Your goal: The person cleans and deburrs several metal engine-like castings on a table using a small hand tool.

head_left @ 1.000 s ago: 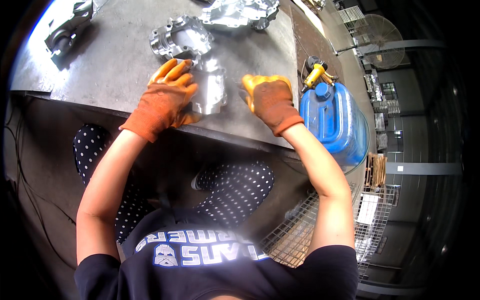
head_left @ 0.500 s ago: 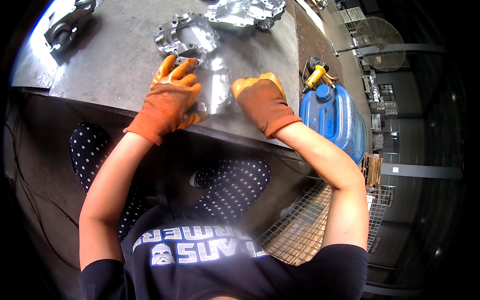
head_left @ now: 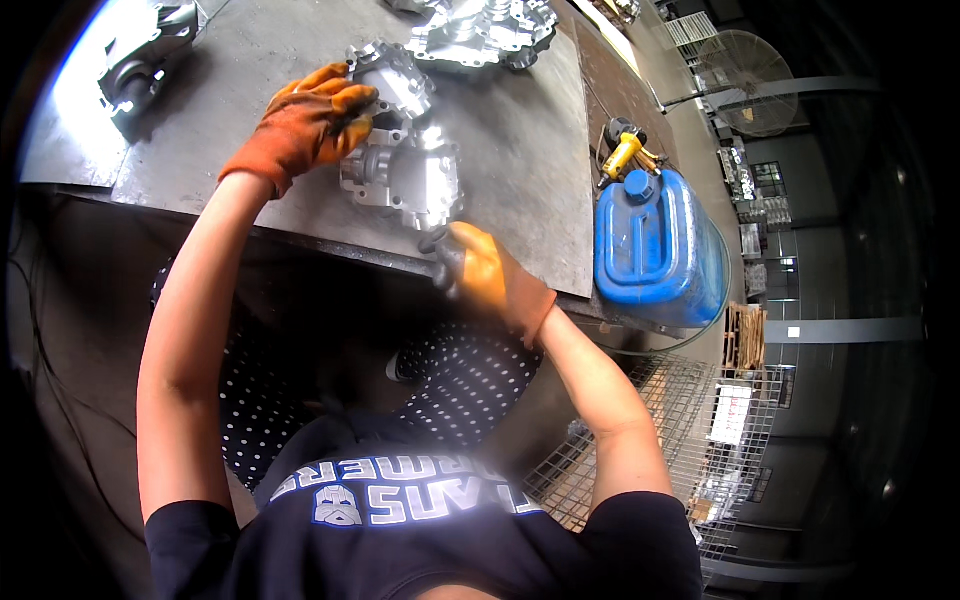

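Observation:
My left hand [head_left: 318, 118], in an orange glove, closes around the left end of a silvery machined metal casting [head_left: 398, 85] on the table, covering that end. Nearer to me lies a second casting [head_left: 412, 180], with a round bore at its left and bolt holes along its edges. At the table's front edge, just below that casting's near right corner, is my gloved right hand [head_left: 485, 275]. Its darkened fingers are curled in, and whatever they may hold is hidden.
More castings [head_left: 485, 35] lie together at the back of the metal table [head_left: 240, 80], and a darker part [head_left: 135, 80] sits far left. To the right stand a blue jerrycan [head_left: 655, 245] and a yellow power tool [head_left: 622, 158]. A wire cage [head_left: 640, 420] is below right.
My left hand has moved from the near casting up and left onto the farther one. My right hand has come down and left to the table edge and turned, showing its darkened fingers.

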Motion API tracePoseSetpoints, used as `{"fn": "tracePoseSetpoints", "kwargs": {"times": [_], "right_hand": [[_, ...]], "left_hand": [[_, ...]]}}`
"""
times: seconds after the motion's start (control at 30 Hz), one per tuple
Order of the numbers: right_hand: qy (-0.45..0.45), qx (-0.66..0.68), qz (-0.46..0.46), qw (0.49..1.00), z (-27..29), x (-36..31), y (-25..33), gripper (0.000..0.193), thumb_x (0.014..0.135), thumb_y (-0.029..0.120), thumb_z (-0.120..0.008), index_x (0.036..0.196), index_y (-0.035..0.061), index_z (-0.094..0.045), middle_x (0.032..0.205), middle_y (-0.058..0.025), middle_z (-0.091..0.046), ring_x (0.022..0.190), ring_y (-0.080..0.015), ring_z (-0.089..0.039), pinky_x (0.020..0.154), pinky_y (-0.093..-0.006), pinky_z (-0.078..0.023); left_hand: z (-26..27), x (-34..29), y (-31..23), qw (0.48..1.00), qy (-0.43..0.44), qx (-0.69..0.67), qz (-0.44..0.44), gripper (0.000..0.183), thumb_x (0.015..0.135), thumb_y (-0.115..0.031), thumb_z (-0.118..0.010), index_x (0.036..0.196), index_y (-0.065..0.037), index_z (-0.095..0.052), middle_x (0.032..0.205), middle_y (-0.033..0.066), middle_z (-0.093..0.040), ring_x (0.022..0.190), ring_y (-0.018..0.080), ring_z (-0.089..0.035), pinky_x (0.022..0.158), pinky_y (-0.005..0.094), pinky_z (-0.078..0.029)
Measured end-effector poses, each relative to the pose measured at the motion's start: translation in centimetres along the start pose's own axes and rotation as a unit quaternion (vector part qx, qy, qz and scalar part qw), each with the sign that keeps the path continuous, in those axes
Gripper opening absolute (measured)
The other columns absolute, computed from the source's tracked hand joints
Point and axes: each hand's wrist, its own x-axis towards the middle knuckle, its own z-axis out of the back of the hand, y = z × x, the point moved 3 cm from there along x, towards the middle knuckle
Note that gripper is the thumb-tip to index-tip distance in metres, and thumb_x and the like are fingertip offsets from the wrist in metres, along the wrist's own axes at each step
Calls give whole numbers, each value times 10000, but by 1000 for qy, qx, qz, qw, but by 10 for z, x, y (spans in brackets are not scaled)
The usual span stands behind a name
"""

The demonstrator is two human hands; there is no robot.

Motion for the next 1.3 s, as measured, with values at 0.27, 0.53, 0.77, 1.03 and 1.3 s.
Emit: {"fn": "tracePoseSetpoints", "kwargs": {"times": [0.27,0.53,0.77,1.03,1.3], "right_hand": [[-268,-224,133,928,86,64,-57,198,952,213,-636,1066,54,-601,885,-120,-682,803,-238,-675,693,-357,-540],[-320,-663,4,677,61,54,7,253,854,334,-714,1011,151,-640,876,-52,-743,838,-291,-735,735,-407,-547],[-348,-684,-70,637,47,63,7,221,851,248,-704,1028,133,-639,874,-43,-742,790,-242,-744,674,-369,-546],[-377,-671,-94,632,40,70,4,269,795,239,-762,1008,137,-631,877,-39,-735,793,-231,-744,684,-364,-543],[-390,-669,-91,627,40,73,2,284,788,248,-770,1000,131,-620,859,-42,-722,784,-243,-737,696,-371,-532]], "left_hand": [[37,-30,-52,995,0,92,48,449,807,-326,-756,1183,-95,-681,1091,90,-686,1220,325,-590,1111,496,-363],[-12,-6,-110,998,50,14,35,675,790,-481,-728,1294,-45,-622,1302,160,-621,1360,339,-489,1200,499,-272],[-45,9,-123,992,119,-1,34,482,805,-426,-716,1119,-65,-662,1008,105,-678,1109,314,-585,1144,549,-291],[-46,14,-134,997,65,-15,35,268,785,-302,-708,822,-37,-689,836,147,-680,910,332,-621,1035,520,-365],[-48,12,-133,994,104,9,46,310,807,-365,-710,904,-75,-659,893,104,-646,990,291,-586,1040,491,-341]]}}
